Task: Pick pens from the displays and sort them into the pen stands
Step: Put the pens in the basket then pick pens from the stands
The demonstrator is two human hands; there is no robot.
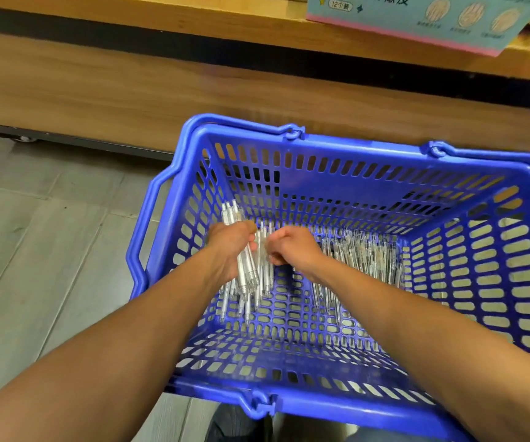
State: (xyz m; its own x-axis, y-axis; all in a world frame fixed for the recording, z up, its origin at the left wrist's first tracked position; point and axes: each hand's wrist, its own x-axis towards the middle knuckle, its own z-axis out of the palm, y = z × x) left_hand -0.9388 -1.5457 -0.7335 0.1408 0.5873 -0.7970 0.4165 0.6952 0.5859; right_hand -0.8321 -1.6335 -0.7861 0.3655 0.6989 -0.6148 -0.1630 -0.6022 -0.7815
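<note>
On my left, grey floor [34, 250] planks. My left hand [230, 247] is curled around a bundle of clear pens [247, 269], too many and too overlapped for me to count; their caps stick out above my fist. Just beside it, my right hand [292, 247] is closed in a fist, pinching at pens in the same bunch. Both hands are inside one blue basket [496, 282]. Farther right, a loose pile of pens [365, 253] lies on the basket bottom. One pale-blue box [416, 17] sits on the wooden shelf [193, 30] above.
</note>
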